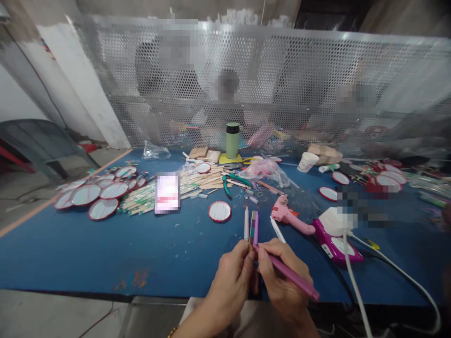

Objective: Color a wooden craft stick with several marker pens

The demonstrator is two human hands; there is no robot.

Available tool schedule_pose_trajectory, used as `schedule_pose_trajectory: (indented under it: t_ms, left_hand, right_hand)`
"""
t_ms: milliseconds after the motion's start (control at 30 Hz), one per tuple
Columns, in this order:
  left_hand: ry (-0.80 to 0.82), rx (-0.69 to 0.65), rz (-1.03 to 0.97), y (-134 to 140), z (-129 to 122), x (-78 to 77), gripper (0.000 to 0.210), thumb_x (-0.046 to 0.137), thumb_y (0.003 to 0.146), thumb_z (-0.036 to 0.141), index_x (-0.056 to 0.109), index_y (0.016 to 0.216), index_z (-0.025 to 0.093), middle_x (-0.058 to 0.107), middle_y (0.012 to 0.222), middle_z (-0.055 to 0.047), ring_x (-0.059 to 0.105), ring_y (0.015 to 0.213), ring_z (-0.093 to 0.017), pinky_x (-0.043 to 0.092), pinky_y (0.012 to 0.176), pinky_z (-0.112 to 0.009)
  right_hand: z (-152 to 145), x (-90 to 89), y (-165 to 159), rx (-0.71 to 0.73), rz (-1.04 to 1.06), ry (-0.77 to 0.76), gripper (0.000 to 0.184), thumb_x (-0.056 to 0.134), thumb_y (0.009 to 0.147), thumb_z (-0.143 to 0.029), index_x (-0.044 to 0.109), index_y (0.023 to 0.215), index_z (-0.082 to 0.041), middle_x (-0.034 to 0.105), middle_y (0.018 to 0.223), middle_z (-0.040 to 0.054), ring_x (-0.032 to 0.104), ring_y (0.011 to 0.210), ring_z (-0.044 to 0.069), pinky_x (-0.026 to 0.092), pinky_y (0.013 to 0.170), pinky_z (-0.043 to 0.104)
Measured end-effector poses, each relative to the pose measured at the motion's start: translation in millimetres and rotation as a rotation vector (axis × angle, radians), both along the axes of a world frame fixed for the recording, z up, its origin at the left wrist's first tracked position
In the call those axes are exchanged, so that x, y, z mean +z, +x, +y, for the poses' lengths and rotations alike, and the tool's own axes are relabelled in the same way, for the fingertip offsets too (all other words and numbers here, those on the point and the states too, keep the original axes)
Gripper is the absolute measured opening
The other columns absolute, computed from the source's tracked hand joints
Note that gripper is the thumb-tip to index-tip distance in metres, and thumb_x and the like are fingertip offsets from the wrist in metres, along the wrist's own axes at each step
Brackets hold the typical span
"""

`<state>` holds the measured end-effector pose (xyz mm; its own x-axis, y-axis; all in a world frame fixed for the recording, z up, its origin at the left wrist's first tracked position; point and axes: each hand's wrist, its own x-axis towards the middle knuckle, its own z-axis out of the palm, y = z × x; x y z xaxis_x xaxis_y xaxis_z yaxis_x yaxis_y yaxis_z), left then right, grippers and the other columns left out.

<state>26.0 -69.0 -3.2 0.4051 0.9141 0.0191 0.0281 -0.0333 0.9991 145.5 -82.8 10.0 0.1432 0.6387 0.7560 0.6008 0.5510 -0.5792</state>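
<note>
Low in the middle, my left hand (230, 272) is closed around a pale pen (246, 225) and a purple pen (256, 227), both upright, with a thin dark-coloured strip (252, 225) between them. My right hand (283, 270) grips a magenta pen (296, 278), slanted, its far end toward the lower right. That pen's front end meets the fingers of my left hand; its tip is hard to make out. Beyond the hands lies a round white disc with a red rim (219, 212). Right of the held pens rests a white pen (277, 229).
A pink glue gun (291, 217) lies on the blue table (88, 253), near a magenta device (334, 246) with cables. Further back are wooden sticks (206, 180), teal-handled pliers (226, 187), a phone (167, 193), a green bottle (232, 143) and a paper cup (307, 162). Red-rimmed discs (113, 190) cluster left.
</note>
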Motion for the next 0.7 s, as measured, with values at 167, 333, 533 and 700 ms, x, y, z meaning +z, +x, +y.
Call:
schedule_pose_trajectory:
  t_ms: [167, 333, 533, 700]
  left_hand:
    - [-0.019, -0.005, -0.004, 0.1, -0.7, 2.4, 0.037, 0.038, 0.099, 0.052, 0.044, 0.078, 0.022, 0.045, 0.052, 0.007, 0.039, 0.044, -0.008, 0.032, 0.047, -0.019]
    - [-0.017, -0.011, 0.004, -0.4, -1.0, 2.6, 0.038, 0.037, 0.099, 0.052, 0.044, 0.077, 0.022, 0.045, 0.052, 0.007, 0.040, 0.045, -0.009, 0.033, 0.048, -0.020]
    - [0.010, 0.003, 0.000, 0.4, -1.2, 2.7, 0.036, 0.038, 0.099, 0.051, 0.045, 0.079, 0.021, 0.045, 0.054, 0.006, 0.041, 0.047, -0.009, 0.033, 0.048, -0.020]
    - [0.015, 0.016, 0.008, 0.7, -1.1, 4.9, 0.036, 0.039, 0.098, 0.050, 0.045, 0.078, 0.021, 0.045, 0.054, 0.006, 0.041, 0.047, -0.009, 0.032, 0.047, -0.020]
  right_hand:
    - [-0.1, 0.0, -0.3, -0.004, 0.015, 0.010, 0.014, 0.057, 0.092, -0.016, 0.064, 0.081, -0.020, 0.067, 0.066, -0.0015, 0.063, 0.052, 0.009, 0.051, 0.050, 0.018]
    - [-0.2, 1.4, -0.8, 0.001, 0.037, 0.021, 0.014, 0.058, 0.091, -0.015, 0.063, 0.079, -0.020, 0.066, 0.066, -0.0020, 0.064, 0.054, 0.010, 0.051, 0.050, 0.018]
    - [0.9, -1.3, 0.0, 0.027, 0.017, 0.032, 0.011, 0.059, 0.090, -0.013, 0.064, 0.084, -0.020, 0.069, 0.069, -0.0019, 0.066, 0.057, 0.010, 0.053, 0.054, 0.017]
    - [0.8, -0.2, -0.7, 0.026, 0.011, 0.033, 0.011, 0.059, 0.090, -0.013, 0.064, 0.083, -0.020, 0.068, 0.069, -0.0022, 0.065, 0.057, 0.009, 0.052, 0.054, 0.016]
